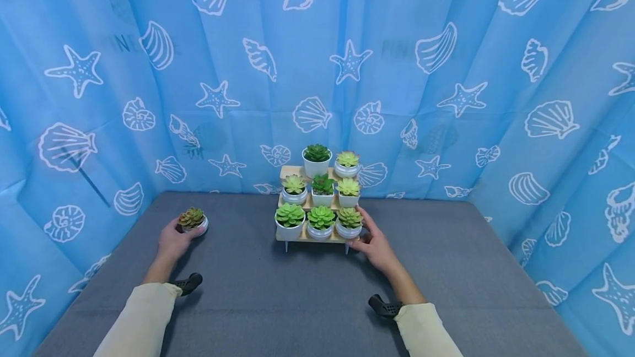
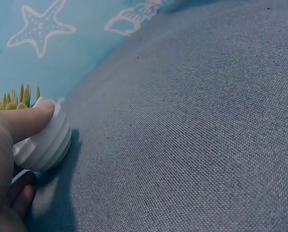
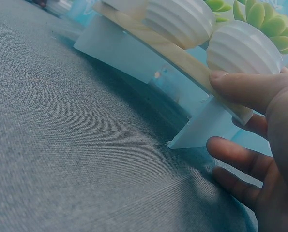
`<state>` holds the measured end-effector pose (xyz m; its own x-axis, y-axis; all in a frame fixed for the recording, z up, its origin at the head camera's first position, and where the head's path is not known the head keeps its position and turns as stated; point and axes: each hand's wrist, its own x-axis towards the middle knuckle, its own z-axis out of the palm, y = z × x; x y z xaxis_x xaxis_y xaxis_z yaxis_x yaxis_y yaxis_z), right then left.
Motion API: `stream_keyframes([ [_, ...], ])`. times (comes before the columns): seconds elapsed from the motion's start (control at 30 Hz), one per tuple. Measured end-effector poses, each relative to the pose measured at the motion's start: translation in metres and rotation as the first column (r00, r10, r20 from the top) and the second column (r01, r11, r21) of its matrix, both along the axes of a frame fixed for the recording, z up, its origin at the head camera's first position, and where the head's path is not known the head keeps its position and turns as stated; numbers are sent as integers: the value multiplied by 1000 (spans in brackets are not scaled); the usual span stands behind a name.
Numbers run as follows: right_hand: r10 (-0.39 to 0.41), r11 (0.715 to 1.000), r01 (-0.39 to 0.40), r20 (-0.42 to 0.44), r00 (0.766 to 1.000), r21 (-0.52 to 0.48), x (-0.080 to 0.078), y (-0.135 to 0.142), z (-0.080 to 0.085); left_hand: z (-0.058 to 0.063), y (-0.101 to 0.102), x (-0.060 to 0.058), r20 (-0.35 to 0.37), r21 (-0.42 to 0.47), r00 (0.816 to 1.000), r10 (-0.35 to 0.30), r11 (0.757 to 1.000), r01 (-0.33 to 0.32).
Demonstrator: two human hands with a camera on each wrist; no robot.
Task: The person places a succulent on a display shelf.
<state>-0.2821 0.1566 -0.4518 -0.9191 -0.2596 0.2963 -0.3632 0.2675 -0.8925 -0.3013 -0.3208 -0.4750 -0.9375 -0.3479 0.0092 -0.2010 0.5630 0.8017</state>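
At the left, my left hand [image 1: 172, 242] grips a potted succulent [image 1: 192, 218] with brownish-green leaves. In the left wrist view its ribbed white pot [image 2: 49, 140] is low over the cloth, the thumb lying across the rim. My right hand [image 1: 376, 248] holds the right end of a three-tier plant stand [image 1: 317, 238] with wooden shelves. The right wrist view has the thumb on the board's front edge [image 3: 182, 60], against the base of the front-right pot [image 3: 243, 48], and a finger below the board. Clear legs [image 3: 197, 125] support the stand.
Several green succulents in white pots fill the stand's lower and middle tiers. On the top tier are a dark green succulent [image 1: 317, 153] and a pale one [image 1: 346, 158]. Grey cloth covers the table [image 1: 258, 302]. A blue shell-print curtain [image 1: 317, 70] hangs behind and at both sides.
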Motion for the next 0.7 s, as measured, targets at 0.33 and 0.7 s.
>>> stream_keyframes([
  [0.33, 15, 1000, -15, -10, 1000, -5, 1, 0, -1, -3, 2, 1, -35, 22, 999, 35, 999, -35],
  [0.7, 13, 1000, -13, -21, 1000, 5, -1, 1, -1, 5, 10, 2, -14, 96, 998, 58, 994, -56],
])
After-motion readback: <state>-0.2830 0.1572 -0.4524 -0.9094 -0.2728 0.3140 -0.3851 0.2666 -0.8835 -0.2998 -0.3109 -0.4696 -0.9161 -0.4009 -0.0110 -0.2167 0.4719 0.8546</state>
